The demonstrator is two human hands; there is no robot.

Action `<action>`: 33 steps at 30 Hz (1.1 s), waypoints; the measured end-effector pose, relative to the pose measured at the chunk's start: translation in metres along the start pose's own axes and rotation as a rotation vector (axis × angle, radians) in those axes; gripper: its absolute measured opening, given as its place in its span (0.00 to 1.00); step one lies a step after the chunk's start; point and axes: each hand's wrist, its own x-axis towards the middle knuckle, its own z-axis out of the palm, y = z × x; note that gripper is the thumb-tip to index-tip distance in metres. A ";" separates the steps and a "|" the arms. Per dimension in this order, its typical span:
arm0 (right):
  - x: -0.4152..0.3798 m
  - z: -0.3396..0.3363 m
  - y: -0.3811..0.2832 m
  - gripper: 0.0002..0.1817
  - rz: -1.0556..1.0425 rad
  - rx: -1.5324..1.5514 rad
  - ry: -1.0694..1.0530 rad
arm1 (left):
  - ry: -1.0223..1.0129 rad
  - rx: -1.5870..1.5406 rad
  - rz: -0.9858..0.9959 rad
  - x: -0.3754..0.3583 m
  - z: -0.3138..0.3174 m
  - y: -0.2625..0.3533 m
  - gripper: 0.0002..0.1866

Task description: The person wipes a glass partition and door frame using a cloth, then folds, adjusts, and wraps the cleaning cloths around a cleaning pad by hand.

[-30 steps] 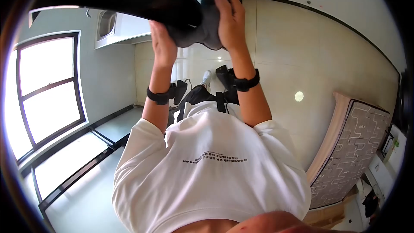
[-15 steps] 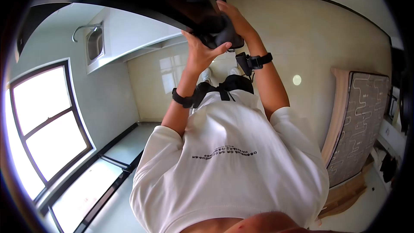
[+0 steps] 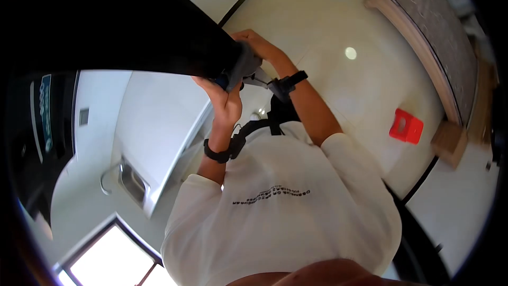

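Observation:
A large black panel [image 3: 159, 26] with a glossy look fills the upper left, close to my head. At its near corner a soft grey cloth [image 3: 246, 64] is bunched between my hands. My left hand [image 3: 226, 103] is closed at the cloth's lower side, its thumb up and its fingers partly hidden by the panel's edge. My right hand [image 3: 258, 45] curls over the cloth from the far side, fingertips hidden behind the panel. Black straps circle both of my wrists, with a small dark device on the right one.
A sink [image 3: 132, 182] with a tap is set in the white counter [image 3: 153, 116] at left. A window [image 3: 114, 257] is below it. At right are a red stool [image 3: 406, 127], a cardboard box [image 3: 450, 143] and a mattress [image 3: 434, 32] on its base.
My view has turned, so the room appears rotated and the red stool has come into sight. My hands and the grey cloth have shifted left and slightly down in view, still at the panel's edge.

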 end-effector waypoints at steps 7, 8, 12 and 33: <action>0.022 -0.040 -0.027 0.17 -0.351 -0.116 0.376 | 0.037 -0.186 -0.107 0.053 0.028 -0.014 0.45; 0.014 -0.036 -0.029 0.16 -0.436 -0.279 0.541 | 0.083 -0.264 -0.174 0.047 0.031 -0.018 0.42; -0.027 0.003 -0.069 0.17 -0.399 -0.693 0.877 | 0.110 -0.199 -0.230 0.029 0.029 -0.034 0.32; -0.103 0.155 -0.126 0.26 -0.805 -0.688 0.636 | -0.238 -0.384 0.239 0.097 -0.080 0.015 0.30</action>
